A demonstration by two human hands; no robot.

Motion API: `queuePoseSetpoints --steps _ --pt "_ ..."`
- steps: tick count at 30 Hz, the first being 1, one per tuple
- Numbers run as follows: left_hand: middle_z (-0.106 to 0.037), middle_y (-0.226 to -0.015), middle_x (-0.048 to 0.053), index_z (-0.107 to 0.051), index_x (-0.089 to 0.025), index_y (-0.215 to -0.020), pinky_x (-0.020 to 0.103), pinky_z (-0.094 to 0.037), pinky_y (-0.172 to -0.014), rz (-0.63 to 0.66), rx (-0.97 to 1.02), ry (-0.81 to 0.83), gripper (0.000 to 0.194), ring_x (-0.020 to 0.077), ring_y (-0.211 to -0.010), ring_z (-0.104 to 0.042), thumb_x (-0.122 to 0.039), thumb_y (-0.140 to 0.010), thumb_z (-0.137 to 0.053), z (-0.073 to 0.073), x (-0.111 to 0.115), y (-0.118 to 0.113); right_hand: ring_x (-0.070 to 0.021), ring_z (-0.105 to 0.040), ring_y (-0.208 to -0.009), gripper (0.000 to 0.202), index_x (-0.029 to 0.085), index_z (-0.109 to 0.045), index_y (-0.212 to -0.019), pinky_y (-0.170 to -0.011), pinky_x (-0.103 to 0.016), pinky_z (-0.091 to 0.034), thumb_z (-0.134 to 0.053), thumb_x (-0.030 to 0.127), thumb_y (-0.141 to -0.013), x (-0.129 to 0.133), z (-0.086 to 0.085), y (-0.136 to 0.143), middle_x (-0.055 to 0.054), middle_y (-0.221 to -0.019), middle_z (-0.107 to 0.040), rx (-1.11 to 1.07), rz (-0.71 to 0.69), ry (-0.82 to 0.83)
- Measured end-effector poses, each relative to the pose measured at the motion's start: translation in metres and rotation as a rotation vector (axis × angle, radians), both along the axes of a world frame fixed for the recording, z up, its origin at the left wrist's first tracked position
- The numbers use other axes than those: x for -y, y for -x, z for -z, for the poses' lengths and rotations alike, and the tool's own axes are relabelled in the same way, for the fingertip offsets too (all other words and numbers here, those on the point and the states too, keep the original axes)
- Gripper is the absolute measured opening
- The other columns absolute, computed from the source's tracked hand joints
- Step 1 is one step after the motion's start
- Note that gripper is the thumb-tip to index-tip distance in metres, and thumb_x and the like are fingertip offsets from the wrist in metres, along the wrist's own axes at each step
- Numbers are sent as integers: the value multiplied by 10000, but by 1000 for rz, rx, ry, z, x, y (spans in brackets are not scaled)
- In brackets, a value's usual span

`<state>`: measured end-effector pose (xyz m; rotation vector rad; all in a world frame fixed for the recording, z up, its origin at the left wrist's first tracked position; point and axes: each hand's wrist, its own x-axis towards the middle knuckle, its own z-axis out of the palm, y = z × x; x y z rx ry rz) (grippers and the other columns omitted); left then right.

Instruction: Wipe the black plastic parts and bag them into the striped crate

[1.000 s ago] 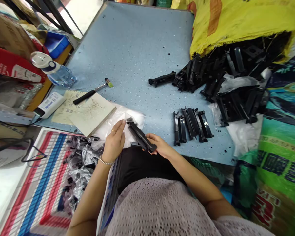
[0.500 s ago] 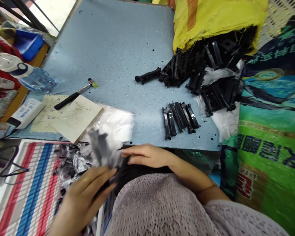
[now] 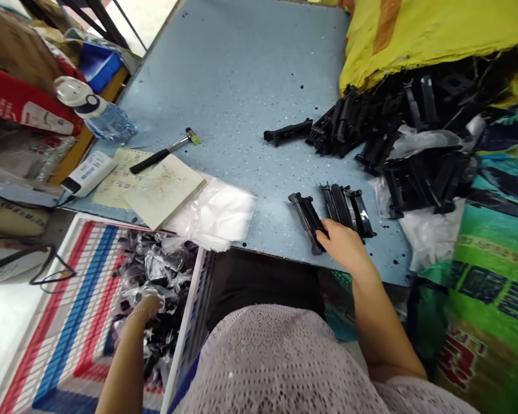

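My right hand (image 3: 343, 244) is at the front of the blue table, its fingers closed on the near end of a long black plastic part (image 3: 305, 215). Just beyond the fingers lies a short row of similar black parts (image 3: 343, 204). My left hand (image 3: 150, 305) reaches down into a striped plastic basket (image 3: 63, 316), among black parts in clear bags (image 3: 168, 259). Its fingers are hidden by the bags, so their grip does not show. A stack of clear plastic bags (image 3: 224, 213) rests at the table edge.
A yellow sack (image 3: 427, 40) spills a heap of black parts (image 3: 354, 123) at the right. Left on the table are a small hammer (image 3: 162, 154), a cardboard square (image 3: 166, 195), a white device (image 3: 90, 172) and a water bottle (image 3: 107, 118). A green printed sack (image 3: 492, 276) stands right.
My left hand has gone down into the basket; the blurred bagged part it held is out of sight. My right hand has moved right onto a black part. The view has shifted left.
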<state>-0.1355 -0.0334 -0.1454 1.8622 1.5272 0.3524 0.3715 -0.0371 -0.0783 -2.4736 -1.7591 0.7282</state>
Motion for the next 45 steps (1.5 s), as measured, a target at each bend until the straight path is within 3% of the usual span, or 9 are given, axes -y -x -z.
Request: queuePoseSetpoints --steps 5,8,11,15,22,28,35,41,45 --pt "-679 -745 21 -641 -204 -957 277 -532 -546 -27 270 213 243 169 -601 -657 -441 -912 -609 -39 -42 -98 -230 -704 -914 387 207 -631 -1200 -731 -347 -559 -603 434 -888 -15 27 31 -76 -1052 -734 -956 250 -160" --pt "-666 -995 104 -603 -184 -981 354 -561 -766 -32 193 -191 209 220 -851 -671 -353 -878 -671 -47 -75 -184 -204 -706 -822 420 212 -656 -1137 -656 -321 -567 -697 495 -830 -26 33 60 -57 -1009 -730 -1329 342 -171" --pt "-647 -970 136 -598 -174 -813 397 -530 -830 26 -60 -285 126 278 -949 -641 -262 -885 -651 -40 -104 -220 -214 -716 -858 378 215 -682 -1068 -675 -323 -589 -770 459 -793 -32 27 70 -54 -996 -737 -1469 393 -181" --pt "-658 -850 52 -656 -192 -766 323 -507 -766 57 141 -105 136 195 -807 -629 -255 -880 -614 -32 -123 -199 -210 -728 -872 253 224 -711 -999 -741 -340 -614 -753 407 -831 -41 14 74 -68 -1080 -752 -1628 371 -102" --pt "-647 -711 -16 -533 -211 -803 252 -462 -571 -245 531 79 178 133 -608 -604 -292 -771 -689 -36 -115 -185 -206 -727 -876 277 196 -704 -974 -738 -337 -625 -779 372 -774 -82 24 123 -81 -1103 -759 -1798 342 71" --pt "-754 -952 37 -572 -213 -890 309 -555 -787 -103 402 -59 88 182 -899 -715 -160 -850 -515 -43 -110 -182 -201 -729 -881 253 213 -690 -1001 -761 -344 -622 -717 412 -847 -76 29 118 -79 -1127 -753 -1806 326 17" --pt "-699 -1227 150 -719 -161 -1108 430 -556 -919 127 -218 -404 391 299 -1089 -666 -51 -865 -434 -63 -108 -179 -171 -730 -799 282 202 -651 -1000 -670 -283 -615 -782 341 -794 -68 40 110 -35 -948 -757 -1706 418 87" --pt "-577 -1423 142 -560 -185 -1419 377 -565 -998 95 -44 -433 551 257 -1237 -626 -89 -888 -448 -61 -107 -176 -154 -707 -618 380 143 -644 -1003 -528 -218 -565 -744 462 -822 -34 39 93 -90 -824 -758 -1900 193 420" --pt "-513 -1486 172 -391 -208 -1549 398 -535 -1074 233 28 -524 644 261 -1335 -564 -59 -923 -419 -56 -83 -179 -88 -608 -511 296 122 -645 -933 -426 -151 -462 -651 413 -879 -37 52 113 -58 -730 -709 -1870 289 496"
